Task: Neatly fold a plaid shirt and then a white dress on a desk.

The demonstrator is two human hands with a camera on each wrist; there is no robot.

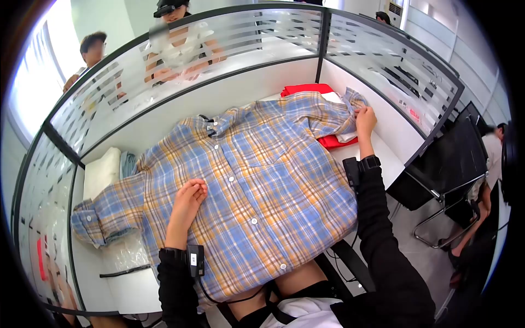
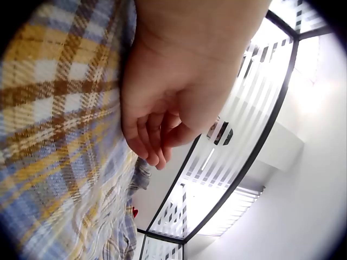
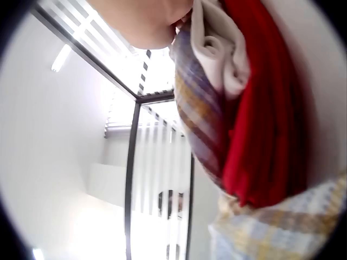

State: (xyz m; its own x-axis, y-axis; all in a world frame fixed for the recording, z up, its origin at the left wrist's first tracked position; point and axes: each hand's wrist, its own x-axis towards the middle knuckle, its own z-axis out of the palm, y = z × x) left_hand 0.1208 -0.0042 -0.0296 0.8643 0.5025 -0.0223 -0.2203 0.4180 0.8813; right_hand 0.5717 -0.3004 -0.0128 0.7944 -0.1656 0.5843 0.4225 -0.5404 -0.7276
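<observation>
A plaid shirt in blue, yellow and white lies spread out, buttoned front up, its collar toward the back panel. At the far right my right hand pinches the end of one sleeve, which lies over folded red cloth. In the right wrist view that red cloth and a rolled white cloth sit beside the sleeve. My left hand is over the shirt's front, left of the buttons, fingers loosely curled and holding nothing. The left wrist view shows this hand right beside the plaid fabric.
Folded white cloth and a blue-grey cloth lie at the back left. A clear plastic bag and a black strip are below the left sleeve. Low partitions enclose the table; a black chair stands right. People sit beyond.
</observation>
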